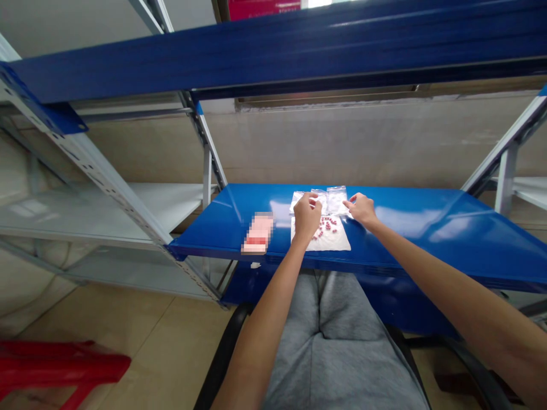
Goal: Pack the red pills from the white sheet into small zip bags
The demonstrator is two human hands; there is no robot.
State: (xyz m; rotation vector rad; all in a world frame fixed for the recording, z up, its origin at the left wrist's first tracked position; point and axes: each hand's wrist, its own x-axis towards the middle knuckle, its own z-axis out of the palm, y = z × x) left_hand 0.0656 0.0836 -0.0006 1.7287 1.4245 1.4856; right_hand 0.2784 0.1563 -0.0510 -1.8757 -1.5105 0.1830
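Note:
A white cloth or sheet (327, 244) lies on the blue shelf top, with several small red bead-like pieces (328, 225) scattered on it. Behind it, small clear plastic bags (337, 193) lie side by side. My left hand (307, 216) hovers over the left part of the sheet and bags, its fingers curved with a gap between thumb and forefinger. Beside the rightmost bag is my right hand (362, 209), thumb and forefinger brought together in a pinch near the bag's edge. Whatever sits between those fingertips is too small to make out.
A pixel-blurred pinkish rectangular item (257, 233) lies left of the sheet. A blue beam (273, 57) crosses above, and grey metal uprights (106, 176) stand at the side. On the floor at lower left is a red stool (64, 364).

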